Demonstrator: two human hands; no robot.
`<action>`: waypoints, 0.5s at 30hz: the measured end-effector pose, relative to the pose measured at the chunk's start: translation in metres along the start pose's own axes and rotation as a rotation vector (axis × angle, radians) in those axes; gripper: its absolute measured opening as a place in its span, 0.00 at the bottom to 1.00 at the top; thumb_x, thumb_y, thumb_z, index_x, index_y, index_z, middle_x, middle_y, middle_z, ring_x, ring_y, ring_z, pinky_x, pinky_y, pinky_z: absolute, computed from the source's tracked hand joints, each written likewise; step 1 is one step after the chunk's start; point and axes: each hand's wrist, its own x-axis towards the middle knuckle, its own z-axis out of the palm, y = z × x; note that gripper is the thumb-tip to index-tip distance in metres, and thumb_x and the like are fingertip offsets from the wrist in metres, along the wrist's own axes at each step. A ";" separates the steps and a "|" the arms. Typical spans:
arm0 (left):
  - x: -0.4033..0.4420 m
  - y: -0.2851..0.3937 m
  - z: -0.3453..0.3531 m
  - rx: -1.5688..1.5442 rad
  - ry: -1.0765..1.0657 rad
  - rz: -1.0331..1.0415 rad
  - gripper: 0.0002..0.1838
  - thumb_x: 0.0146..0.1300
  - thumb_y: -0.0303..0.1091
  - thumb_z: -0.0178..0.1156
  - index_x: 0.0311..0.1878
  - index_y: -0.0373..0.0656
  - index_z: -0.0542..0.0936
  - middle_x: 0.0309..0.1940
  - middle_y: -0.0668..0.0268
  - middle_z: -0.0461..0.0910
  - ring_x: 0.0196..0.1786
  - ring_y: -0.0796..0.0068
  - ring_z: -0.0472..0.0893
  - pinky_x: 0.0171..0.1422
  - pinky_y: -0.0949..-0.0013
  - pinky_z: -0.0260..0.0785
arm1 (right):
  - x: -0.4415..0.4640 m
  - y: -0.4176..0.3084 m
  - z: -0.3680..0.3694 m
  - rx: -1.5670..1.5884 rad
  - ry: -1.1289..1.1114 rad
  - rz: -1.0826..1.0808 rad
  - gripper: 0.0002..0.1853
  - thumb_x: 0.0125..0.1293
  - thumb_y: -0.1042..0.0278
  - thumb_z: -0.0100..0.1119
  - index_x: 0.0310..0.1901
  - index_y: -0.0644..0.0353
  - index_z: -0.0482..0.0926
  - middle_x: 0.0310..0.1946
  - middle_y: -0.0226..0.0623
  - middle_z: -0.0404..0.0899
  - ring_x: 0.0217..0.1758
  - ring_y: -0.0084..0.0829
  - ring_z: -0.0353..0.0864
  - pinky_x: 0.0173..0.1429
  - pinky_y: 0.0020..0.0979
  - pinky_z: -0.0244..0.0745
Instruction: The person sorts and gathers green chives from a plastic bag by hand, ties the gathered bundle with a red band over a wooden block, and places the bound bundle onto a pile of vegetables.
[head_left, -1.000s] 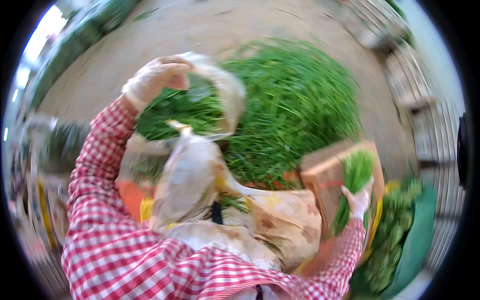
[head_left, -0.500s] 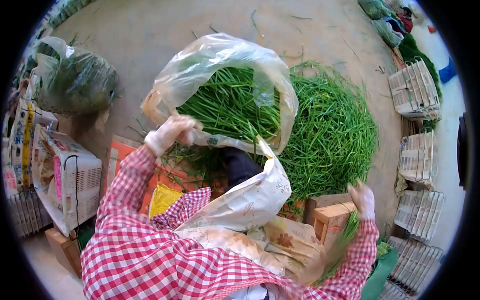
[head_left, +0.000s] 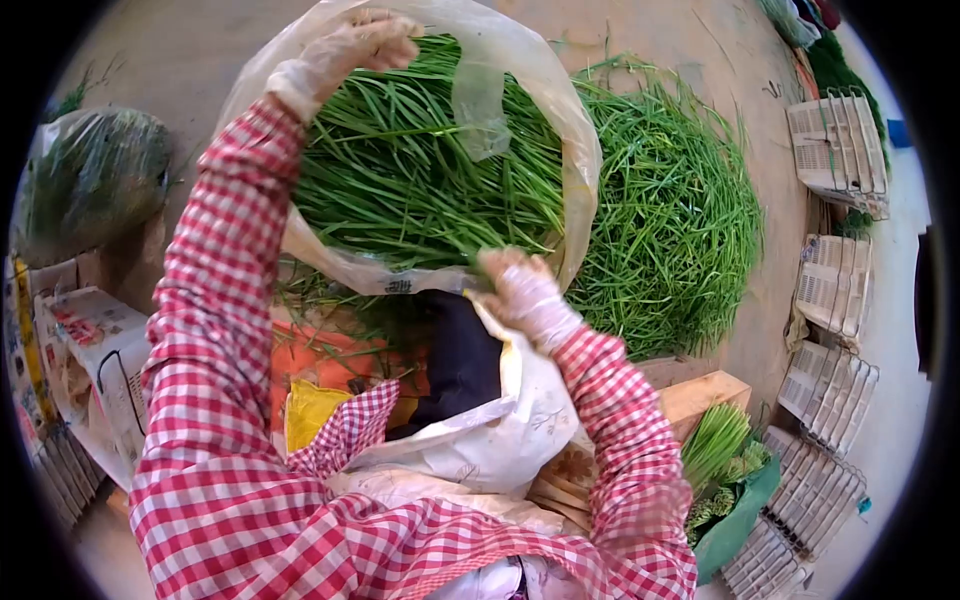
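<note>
My gloved left hand (head_left: 365, 50) is at the upper left rim of a clear plastic bag (head_left: 582, 165), its fingers curled; whether it grips the film is unclear. Long green stalks (head_left: 420, 160) lie inside the open bag. At the bag's near rim is my gloved right hand (head_left: 525, 290), fingers bent and slightly blurred, with what they hold hard to make out. A loose heap of green stalks (head_left: 670, 210) spreads to the right of the bag. Below the right hand is the pale patterned apron (head_left: 500, 435).
A wooden box (head_left: 705, 397) stands right of my lap, with a bundle of green stalks (head_left: 712, 440) beside it. White crates (head_left: 835, 285) line the right side. On the left are a filled plastic bag (head_left: 95, 175) and a white crate (head_left: 100, 350).
My left hand has moved up along the bag's rim. My right hand has left the wooden box and come to the near rim. The green bundle now lies beside the box.
</note>
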 end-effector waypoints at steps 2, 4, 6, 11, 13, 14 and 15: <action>-0.007 -0.011 0.004 0.043 -0.079 -0.070 0.21 0.63 0.49 0.56 0.52 0.44 0.77 0.39 0.67 0.81 0.41 0.81 0.79 0.49 0.76 0.69 | -0.016 0.017 0.076 -0.231 0.105 -0.107 0.21 0.61 0.56 0.51 0.56 0.48 0.72 0.52 0.32 0.75 0.61 0.35 0.68 0.64 0.54 0.57; -0.019 -0.016 0.013 0.086 -0.150 -0.143 0.20 0.64 0.49 0.56 0.51 0.45 0.78 0.38 0.69 0.82 0.40 0.84 0.79 0.46 0.78 0.70 | -0.026 0.015 0.088 -0.152 0.049 -0.042 0.13 0.61 0.59 0.48 0.44 0.48 0.78 0.43 0.27 0.80 0.56 0.31 0.73 0.64 0.51 0.58; -0.029 -0.016 0.019 0.075 -0.111 -0.065 0.20 0.64 0.49 0.55 0.52 0.45 0.78 0.38 0.70 0.82 0.37 0.85 0.79 0.43 0.82 0.70 | -0.029 0.011 0.079 -0.160 -0.047 0.017 0.12 0.59 0.60 0.50 0.41 0.48 0.80 0.39 0.30 0.81 0.52 0.31 0.76 0.64 0.45 0.60; -0.009 -0.025 -0.029 -0.031 0.201 0.102 0.22 0.59 0.50 0.62 0.50 0.44 0.78 0.42 0.66 0.81 0.45 0.79 0.77 0.53 0.77 0.67 | -0.024 0.007 0.021 -0.091 -0.233 0.017 0.13 0.59 0.62 0.53 0.44 0.52 0.79 0.37 0.37 0.81 0.44 0.35 0.81 0.55 0.38 0.71; -0.012 -0.012 -0.037 0.110 0.137 0.084 0.22 0.59 0.50 0.62 0.50 0.44 0.78 0.42 0.66 0.81 0.45 0.79 0.77 0.54 0.75 0.67 | -0.023 0.009 -0.002 0.133 0.003 0.004 0.12 0.60 0.64 0.56 0.44 0.56 0.79 0.35 0.39 0.81 0.39 0.39 0.82 0.45 0.36 0.76; -0.016 0.001 -0.037 0.239 0.060 0.066 0.22 0.59 0.49 0.62 0.50 0.44 0.79 0.42 0.66 0.80 0.46 0.79 0.77 0.55 0.74 0.67 | -0.025 0.011 -0.011 0.291 0.327 -0.065 0.11 0.60 0.65 0.57 0.43 0.58 0.79 0.32 0.40 0.81 0.35 0.40 0.82 0.39 0.36 0.78; -0.039 0.051 0.012 0.274 0.053 -0.053 0.22 0.59 0.48 0.62 0.49 0.41 0.79 0.41 0.67 0.81 0.43 0.78 0.78 0.52 0.74 0.69 | -0.021 0.011 -0.024 0.385 0.576 -0.091 0.11 0.60 0.67 0.60 0.44 0.60 0.79 0.34 0.42 0.81 0.36 0.40 0.82 0.40 0.35 0.78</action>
